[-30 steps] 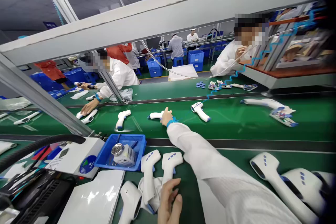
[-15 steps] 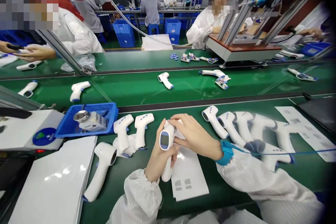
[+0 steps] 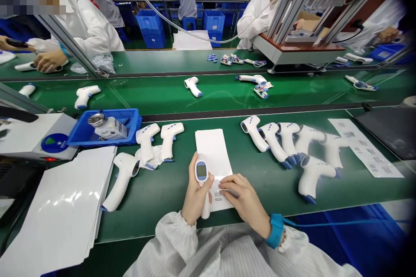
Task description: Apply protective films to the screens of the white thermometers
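Observation:
My left hand [image 3: 195, 197] is wrapped round a white thermometer gun [image 3: 201, 171], its small grey screen facing me and its handle pointing down. Beside it, my right hand [image 3: 245, 199] has its fingertips on the lower part of a white label sheet [image 3: 214, 151], bent close together; whether they pinch anything is too small to tell. A blue strap [image 3: 276, 230] circles my right wrist. Several white thermometer guns [image 3: 274, 140] lie to the right of the sheet, and two more [image 3: 168, 138] lie left of it. Another gun [image 3: 121, 181] rests near the paper stack.
At the left are a white paper stack [image 3: 61, 203] and a blue tray [image 3: 138, 127] holding a bottle. The green conveyor [image 3: 146, 99] carries scattered guns. A label sheet [image 3: 364, 147] lies at the right. A machine [image 3: 299, 58] and people in white coats are beyond.
My right hand has left the top of the thermometer gun and moved down to the sheet. The gun is still in my left hand. The view has tilted downward, and guns on the conveyor sit further left.

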{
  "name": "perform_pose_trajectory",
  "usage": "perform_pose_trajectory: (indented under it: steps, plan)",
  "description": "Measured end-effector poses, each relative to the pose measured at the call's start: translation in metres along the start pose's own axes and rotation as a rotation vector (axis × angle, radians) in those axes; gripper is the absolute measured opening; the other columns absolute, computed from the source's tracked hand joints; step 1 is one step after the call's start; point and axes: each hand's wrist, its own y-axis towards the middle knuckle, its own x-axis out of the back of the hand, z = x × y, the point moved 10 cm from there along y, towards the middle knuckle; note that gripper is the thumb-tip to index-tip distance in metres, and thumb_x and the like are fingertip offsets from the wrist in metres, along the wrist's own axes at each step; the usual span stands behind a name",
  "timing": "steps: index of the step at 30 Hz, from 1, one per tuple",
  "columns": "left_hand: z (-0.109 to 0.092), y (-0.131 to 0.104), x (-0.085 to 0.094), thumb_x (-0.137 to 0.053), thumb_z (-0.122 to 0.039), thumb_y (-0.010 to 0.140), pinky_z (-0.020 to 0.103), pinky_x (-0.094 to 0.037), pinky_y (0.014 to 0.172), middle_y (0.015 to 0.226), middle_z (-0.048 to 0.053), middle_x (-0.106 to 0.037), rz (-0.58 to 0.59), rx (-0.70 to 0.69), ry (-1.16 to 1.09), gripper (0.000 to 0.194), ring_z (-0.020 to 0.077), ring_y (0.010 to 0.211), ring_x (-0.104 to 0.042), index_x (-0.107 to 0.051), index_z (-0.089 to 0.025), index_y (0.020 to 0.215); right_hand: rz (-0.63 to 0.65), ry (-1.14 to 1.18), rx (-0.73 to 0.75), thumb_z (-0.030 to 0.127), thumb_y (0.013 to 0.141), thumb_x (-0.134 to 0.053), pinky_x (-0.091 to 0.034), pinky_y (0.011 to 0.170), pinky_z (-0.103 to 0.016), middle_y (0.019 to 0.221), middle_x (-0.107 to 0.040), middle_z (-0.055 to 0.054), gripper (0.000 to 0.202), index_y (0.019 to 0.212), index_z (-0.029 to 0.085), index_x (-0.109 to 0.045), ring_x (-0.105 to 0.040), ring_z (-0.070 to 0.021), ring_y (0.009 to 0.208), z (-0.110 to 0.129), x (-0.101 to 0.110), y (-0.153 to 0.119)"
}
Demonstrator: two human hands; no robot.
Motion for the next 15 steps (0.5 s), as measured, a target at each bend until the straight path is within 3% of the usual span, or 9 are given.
perform_pose_trajectory:
  steps: [10, 15]
  plan:
    - [0.0, 0.008, -0.005, -0.059, -0.039, 0.088, 0.02, -0.042, 0.04, 0.111, 0.005, -0.053, 0.028, -0.072, -0.003, 0.073, 0.0037, 0.047, -0.042, -0.016, -0.04, 0.147, 0.048, -0.013, 0.01, 0.026, 0.091, -0.056, -0.046, 0.078, -0.043, 0.094, -0.07, -0.004, 0.015, 0.081, 0.027, -0.068, -0.06, -0.0241, 0.089, 0.002, -0.008, 0.009]
    - [0.001, 0.008, -0.004, -0.059, -0.037, 0.088, 0.02, -0.041, 0.04, 0.109, 0.003, -0.055, 0.031, -0.072, -0.025, 0.072, 0.0036, 0.046, -0.042, -0.017, -0.04, 0.146, 0.091, -0.058, 0.003, 0.016, 0.085, -0.06, -0.045, 0.076, -0.041, 0.09, -0.067, -0.004, 0.012, 0.076, 0.023, -0.061, -0.059, -0.0233, 0.088, 0.008, -0.01, 0.017]
